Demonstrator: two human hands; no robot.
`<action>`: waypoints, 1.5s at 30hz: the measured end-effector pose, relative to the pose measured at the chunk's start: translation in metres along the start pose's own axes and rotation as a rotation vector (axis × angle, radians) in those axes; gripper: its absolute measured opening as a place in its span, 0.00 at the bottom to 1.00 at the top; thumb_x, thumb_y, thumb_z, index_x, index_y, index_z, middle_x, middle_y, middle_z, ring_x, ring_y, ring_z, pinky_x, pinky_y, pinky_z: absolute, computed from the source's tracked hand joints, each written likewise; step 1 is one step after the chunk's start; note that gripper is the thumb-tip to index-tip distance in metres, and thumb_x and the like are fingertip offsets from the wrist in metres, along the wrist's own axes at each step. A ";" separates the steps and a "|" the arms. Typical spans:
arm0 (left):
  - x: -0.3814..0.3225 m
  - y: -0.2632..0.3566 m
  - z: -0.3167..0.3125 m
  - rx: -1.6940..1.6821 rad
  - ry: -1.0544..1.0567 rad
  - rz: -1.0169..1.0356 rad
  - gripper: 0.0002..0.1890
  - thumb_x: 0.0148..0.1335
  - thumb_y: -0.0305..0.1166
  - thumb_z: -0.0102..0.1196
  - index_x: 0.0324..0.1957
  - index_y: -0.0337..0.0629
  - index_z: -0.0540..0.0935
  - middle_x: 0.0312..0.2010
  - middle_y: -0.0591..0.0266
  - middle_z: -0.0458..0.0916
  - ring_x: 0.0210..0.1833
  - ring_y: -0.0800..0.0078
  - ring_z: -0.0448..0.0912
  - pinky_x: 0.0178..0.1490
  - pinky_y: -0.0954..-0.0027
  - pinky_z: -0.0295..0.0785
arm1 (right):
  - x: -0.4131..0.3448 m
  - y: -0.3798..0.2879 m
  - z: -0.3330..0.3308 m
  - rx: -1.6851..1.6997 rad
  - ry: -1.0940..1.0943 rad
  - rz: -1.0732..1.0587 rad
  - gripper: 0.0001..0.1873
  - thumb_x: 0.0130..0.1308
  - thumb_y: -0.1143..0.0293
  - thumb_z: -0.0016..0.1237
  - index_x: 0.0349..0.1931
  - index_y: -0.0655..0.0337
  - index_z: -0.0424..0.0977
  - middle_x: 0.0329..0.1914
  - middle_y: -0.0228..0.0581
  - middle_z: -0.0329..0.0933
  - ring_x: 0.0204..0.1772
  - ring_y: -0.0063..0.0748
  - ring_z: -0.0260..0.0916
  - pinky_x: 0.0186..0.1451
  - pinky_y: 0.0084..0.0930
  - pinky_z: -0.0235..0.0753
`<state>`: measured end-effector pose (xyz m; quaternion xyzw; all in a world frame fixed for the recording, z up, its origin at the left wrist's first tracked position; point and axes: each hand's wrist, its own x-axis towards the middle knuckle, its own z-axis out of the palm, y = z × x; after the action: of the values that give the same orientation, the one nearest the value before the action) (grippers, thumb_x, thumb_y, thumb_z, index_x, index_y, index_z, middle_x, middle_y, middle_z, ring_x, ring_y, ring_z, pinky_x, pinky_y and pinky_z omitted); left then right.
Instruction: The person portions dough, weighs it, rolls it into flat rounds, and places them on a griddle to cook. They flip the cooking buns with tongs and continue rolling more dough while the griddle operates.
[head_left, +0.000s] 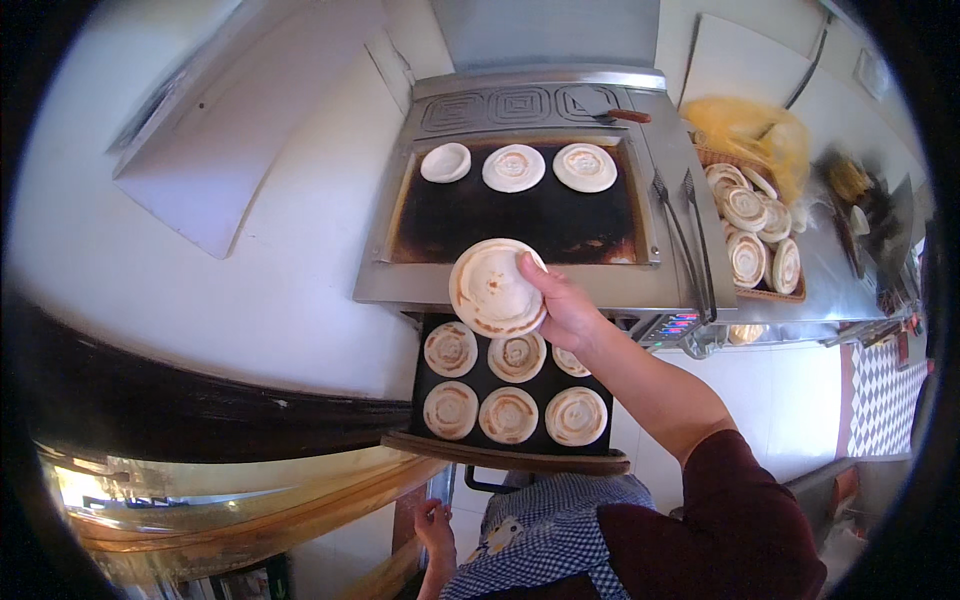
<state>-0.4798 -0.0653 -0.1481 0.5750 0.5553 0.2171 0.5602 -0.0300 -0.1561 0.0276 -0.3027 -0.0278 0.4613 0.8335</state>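
Observation:
My right hand (568, 304) grips a round flatbread (491, 289) by its right edge, thumb on top and fingers beneath. The bread is pale with browned rings and a few brown spots, held over the front edge of the griddle. Below it, a pulled-out black oven tray (469, 382) carries several browned flatbreads (508, 415); my forearm partly covers one. Three paler flatbreads (514, 168) lie in a row at the back of the dark griddle plate (517, 221). My left hand (437, 534) hangs low beside the checked apron (555, 510), holding nothing, its fingers loosely bent.
A wooden-handled scraper (628, 115) lies behind the griddle plate. Black tongs (686, 240) rest along its right side. Further right, a wicker basket (787, 294) holds more flatbreads beside a yellow plastic bag (750, 127). The tray's brown front edge (502, 455) sticks out towards my apron.

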 end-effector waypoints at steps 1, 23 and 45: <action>0.000 0.003 0.003 0.039 -0.021 0.015 0.06 0.62 0.22 0.51 0.41 0.34 0.75 0.34 0.56 0.79 0.35 0.72 0.80 0.37 0.74 0.77 | -0.004 -0.001 -0.002 0.032 -0.003 0.015 0.24 0.71 0.55 0.45 0.58 0.63 0.68 0.56 0.45 0.75 0.57 0.37 0.75 0.61 0.38 0.75; -0.009 -0.013 0.017 -0.059 -0.067 -0.071 0.09 0.56 0.22 0.53 0.41 0.31 0.75 0.35 0.53 0.79 0.35 0.68 0.82 0.34 0.73 0.79 | 0.110 0.014 -0.004 -2.303 -0.078 -0.499 0.43 0.69 0.37 0.24 0.71 0.67 0.50 0.78 0.49 0.41 0.80 0.45 0.32 0.79 0.47 0.31; 0.011 0.001 0.015 -0.257 -0.199 -0.361 0.11 0.64 0.34 0.51 0.42 0.37 0.74 0.35 0.58 0.77 0.36 0.68 0.78 0.37 0.68 0.77 | 0.197 0.002 0.011 -2.241 0.007 -0.810 0.39 0.72 0.39 0.20 0.70 0.63 0.54 0.77 0.44 0.45 0.80 0.40 0.33 0.78 0.47 0.31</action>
<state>-0.4631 -0.0617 -0.1560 0.4090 0.5591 0.1248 0.7103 0.0773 0.0049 -0.0103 -0.8327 -0.5067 -0.1176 0.1900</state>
